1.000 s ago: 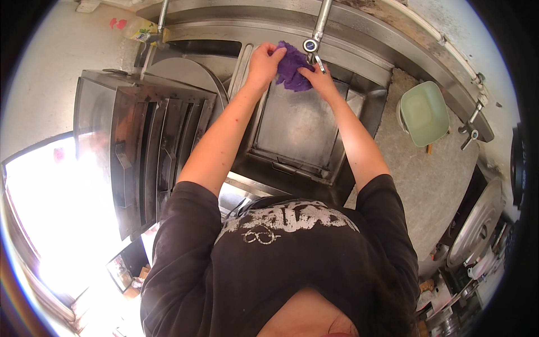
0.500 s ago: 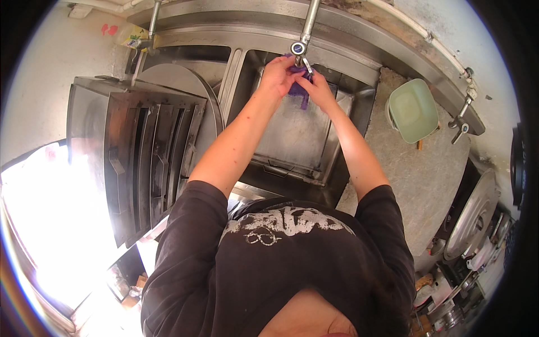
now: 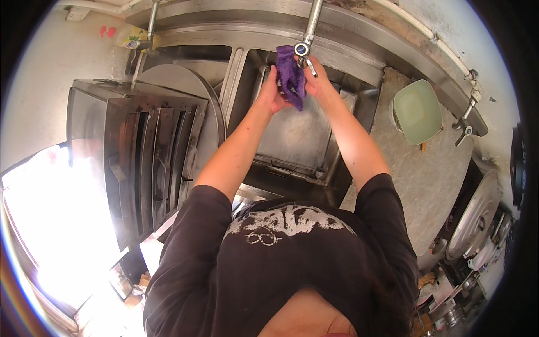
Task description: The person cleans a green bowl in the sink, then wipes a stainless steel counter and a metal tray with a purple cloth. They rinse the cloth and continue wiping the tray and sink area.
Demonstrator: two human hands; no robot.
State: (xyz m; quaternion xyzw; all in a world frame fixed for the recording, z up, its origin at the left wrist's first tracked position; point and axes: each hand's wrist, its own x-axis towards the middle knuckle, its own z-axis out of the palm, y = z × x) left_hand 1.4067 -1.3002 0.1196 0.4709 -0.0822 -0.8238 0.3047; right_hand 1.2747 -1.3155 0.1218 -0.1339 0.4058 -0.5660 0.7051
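A crumpled purple cloth (image 3: 289, 76) hangs between my hands above the sink, right beside the tap (image 3: 304, 51). My left hand (image 3: 273, 95) grips it from the left, with the thumb up and the other fingers hidden behind the fabric. On the other side, my right hand (image 3: 316, 81) is closed at the cloth's right edge, partly covered by the tap and its lever. Below both hands, a flat metal tray (image 3: 292, 140) lies in the steel sink (image 3: 255, 174).
To the left stands a slotted metal cabinet (image 3: 140, 163) with handles, and a large round metal lid (image 3: 182, 78) leans behind it. A green plastic basin (image 3: 418, 112) sits on the grey counter (image 3: 415, 180) at the right, below another tap (image 3: 467, 121).
The cloth was bunched under the tap between both hands; now it is spread longer and more visible. My left hand has moved down a little, and my hands are farther apart.
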